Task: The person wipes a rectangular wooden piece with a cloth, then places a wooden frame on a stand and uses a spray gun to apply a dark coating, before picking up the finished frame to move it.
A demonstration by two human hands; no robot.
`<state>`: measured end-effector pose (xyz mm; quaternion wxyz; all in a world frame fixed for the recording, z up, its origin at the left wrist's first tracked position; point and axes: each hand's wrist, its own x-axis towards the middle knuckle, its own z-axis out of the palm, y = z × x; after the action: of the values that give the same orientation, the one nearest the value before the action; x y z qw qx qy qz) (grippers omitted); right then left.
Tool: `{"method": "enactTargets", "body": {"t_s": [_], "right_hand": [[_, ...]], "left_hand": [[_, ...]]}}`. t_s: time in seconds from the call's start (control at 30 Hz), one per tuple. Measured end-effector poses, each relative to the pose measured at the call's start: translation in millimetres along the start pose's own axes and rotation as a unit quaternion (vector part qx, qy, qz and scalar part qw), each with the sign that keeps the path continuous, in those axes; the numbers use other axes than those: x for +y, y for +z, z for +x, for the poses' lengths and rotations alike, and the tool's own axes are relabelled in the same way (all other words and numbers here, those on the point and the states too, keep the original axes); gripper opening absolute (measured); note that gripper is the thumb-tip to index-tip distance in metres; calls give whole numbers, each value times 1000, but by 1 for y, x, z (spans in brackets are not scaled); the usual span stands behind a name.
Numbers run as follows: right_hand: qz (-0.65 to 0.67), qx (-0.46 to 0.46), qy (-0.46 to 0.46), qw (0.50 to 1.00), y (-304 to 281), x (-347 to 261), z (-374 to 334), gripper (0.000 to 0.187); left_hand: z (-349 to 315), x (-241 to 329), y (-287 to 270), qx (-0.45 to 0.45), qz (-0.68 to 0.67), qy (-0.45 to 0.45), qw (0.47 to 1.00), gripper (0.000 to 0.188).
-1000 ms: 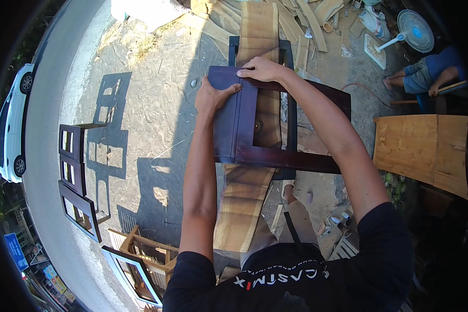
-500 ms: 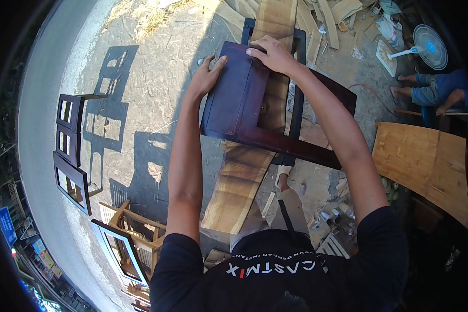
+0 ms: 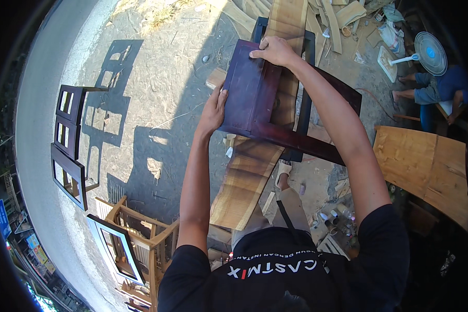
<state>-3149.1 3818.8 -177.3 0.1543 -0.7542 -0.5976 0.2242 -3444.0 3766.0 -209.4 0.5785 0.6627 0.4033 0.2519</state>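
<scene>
A dark red-brown wooden furniture piece point(image 3: 239, 91), with a broad panel and a long rail, rests across a long wooden plank point(image 3: 244, 182) in front of me. My left hand point(image 3: 212, 113) grips the panel's left edge, its thumb along the edge and the other fingers partly hidden. At the far end, my right hand point(image 3: 276, 52) holds the top edge with the thumb pressed on the panel's face and the fingers curled. Beneath the plank, a dark frame point(image 3: 308, 57) shows on the right side. A second dark panel point(image 3: 343, 93) extends to the right, partly behind my right forearm.
Dark wooden frames point(image 3: 67, 174) stand at the left by the road, near an unpainted chair frame point(image 3: 151, 234). At right are a large wooden board point(image 3: 421, 171), a standing fan point(image 3: 430, 53) and a seated person point(image 3: 450, 91). Offcuts point(image 3: 330, 26) lie at the far side.
My left hand has slid nearer along the panel's left edge and closed on it. The view has shifted slightly, and a wooden block beyond that hand is now visible. My right hand keeps its hold.
</scene>
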Motion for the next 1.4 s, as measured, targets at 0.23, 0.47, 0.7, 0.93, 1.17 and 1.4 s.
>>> {"method": "enactTargets", "body": {"t_s": [0.23,0.47,0.7,0.93,1.17,1.4], "right_hand": [[59,-52,2,997,-5,9,11,59],[70,-50,-19,996,0,7,11,49],[100,-101,40,989,-5,-1,15,44],[44,-25,7,999,-12,-3,-2,43],[-55,107,-31,992,25,-38,-50,25],[-112,81,64,988,28,-58,-32,44]], "left_hand": [[1,-8,8,39,-38,-5,999,46],[2,-6,8,32,-61,-26,997,45],[3,-12,7,49,-39,-16,998,45],[2,-6,11,49,-41,-22,998,46],[2,-10,13,55,-59,-19,997,44],[2,-11,10,70,-61,-29,995,41]]}}
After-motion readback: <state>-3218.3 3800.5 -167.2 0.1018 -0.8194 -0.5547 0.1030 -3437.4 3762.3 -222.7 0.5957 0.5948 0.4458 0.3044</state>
